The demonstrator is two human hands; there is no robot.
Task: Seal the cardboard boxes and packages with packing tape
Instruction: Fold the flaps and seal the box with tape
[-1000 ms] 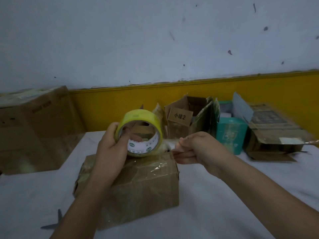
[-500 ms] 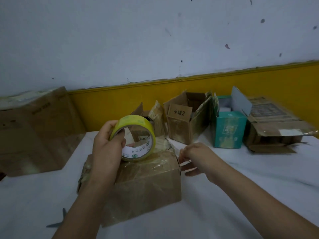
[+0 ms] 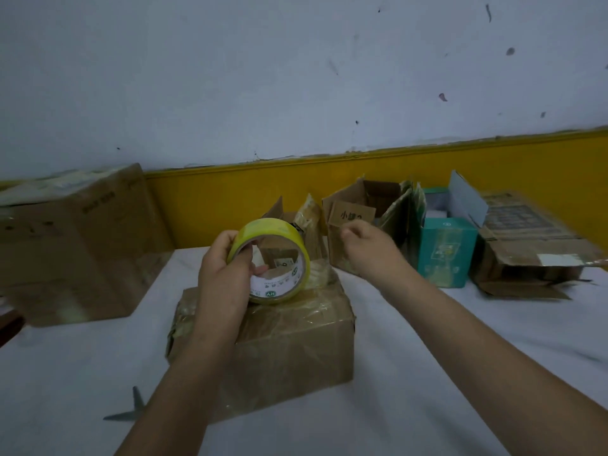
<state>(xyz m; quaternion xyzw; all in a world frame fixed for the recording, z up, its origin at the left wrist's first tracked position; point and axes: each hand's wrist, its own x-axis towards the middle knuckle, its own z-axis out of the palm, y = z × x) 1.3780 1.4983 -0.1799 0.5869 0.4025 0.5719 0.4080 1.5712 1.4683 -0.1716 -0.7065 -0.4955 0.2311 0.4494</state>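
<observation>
A yellow roll of packing tape [image 3: 273, 228] stands on edge on top of a brown cardboard box [image 3: 289, 350] in the middle of the table. Wrinkled clear tape covers the box's top and sides. My left hand [image 3: 223, 284] grips the roll, thumb inside its white core. To the right of the roll, my right hand [image 3: 368, 251] hovers above the box's far right corner with its fingers pinched together. A pale translucent patch shows between roll and hand. I cannot tell whether the hand holds a tape end.
Scissors [image 3: 131, 410] lie on the white table [image 3: 460, 373] at front left. A large closed carton [image 3: 75, 245] stands at the left. Along the yellow wall behind stand an open labelled box [image 3: 353, 205], a teal box [image 3: 447, 248] and a torn open carton [image 3: 526, 238].
My right hand dropped to the box's right edge, then rose up and back beside the labelled box. My left hand lowered the roll onto the box top.
</observation>
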